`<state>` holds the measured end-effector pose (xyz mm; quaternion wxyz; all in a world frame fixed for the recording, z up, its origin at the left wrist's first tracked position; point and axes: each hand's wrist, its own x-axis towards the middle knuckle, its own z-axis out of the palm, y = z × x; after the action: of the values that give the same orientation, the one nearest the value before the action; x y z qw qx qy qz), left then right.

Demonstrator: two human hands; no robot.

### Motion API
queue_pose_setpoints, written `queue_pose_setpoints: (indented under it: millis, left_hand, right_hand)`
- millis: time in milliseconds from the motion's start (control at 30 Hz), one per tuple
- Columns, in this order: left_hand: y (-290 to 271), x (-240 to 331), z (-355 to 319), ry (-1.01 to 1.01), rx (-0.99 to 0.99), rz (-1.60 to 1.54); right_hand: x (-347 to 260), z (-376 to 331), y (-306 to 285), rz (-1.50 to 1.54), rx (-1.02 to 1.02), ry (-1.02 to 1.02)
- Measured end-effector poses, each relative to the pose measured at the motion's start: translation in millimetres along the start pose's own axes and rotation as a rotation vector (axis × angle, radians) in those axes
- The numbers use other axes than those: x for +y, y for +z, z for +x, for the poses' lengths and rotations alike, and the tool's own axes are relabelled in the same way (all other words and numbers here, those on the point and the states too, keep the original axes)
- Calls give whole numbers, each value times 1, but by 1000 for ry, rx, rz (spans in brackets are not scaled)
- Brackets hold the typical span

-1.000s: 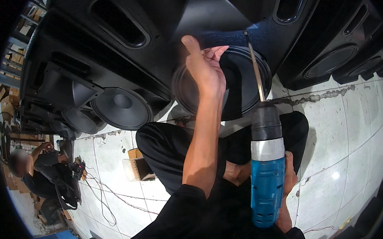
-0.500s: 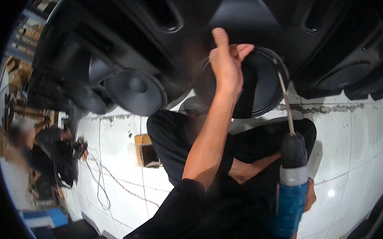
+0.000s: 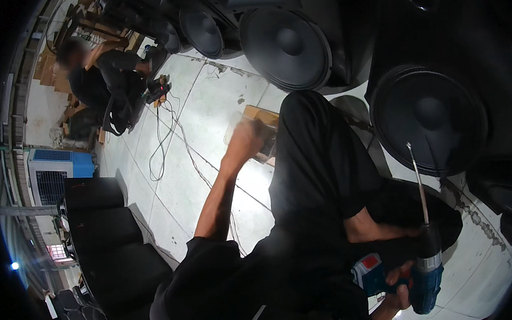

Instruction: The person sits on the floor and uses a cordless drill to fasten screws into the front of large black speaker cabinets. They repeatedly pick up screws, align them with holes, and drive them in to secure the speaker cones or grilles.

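Beside the raised knee point(image 3: 320, 156), the left hand point(image 3: 246, 138) reaches over a small cardboard box point(image 3: 263, 130); blur hides its grip. Below that knee, the right hand point(image 3: 400, 289) clasps a blue drill point(image 3: 421, 279).

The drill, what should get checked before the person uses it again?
1. Right hand has a full grip on the blue drill: ok.
2. Long bit sits straight in the drill: ok.
3. Bit tip is clear of the speaker cone: ok, it hangs in front without touching.
4. Left hand is away from the bit: ok, it reaches to the small box on the floor.
5. Left hand holds a screw: cannot tell, blurred.
6. Cables on the floor are away from the legs: ok.
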<state>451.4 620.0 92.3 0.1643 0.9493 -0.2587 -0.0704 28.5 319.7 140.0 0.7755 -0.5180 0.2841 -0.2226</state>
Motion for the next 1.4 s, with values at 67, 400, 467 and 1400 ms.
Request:
queue_pose_setpoints:
  millis: [67, 400, 467, 1400]
  left_hand:
    - [30, -13, -10, -13, -182, -9]
    - [82, -45, -4, 330, -159, -115]
    - [80, -39, -3, 220, -236, -209]
    - [43, -11, -18, -505, -183, -812]
  right_hand:
    - [-5, 15, 9, 27, -47, -1]
    - [-4, 20, 40, 120, 50, 118]
    - [-7, 17, 44, 98, 111, 142]
    - [13, 11, 7, 165, -49, 346]
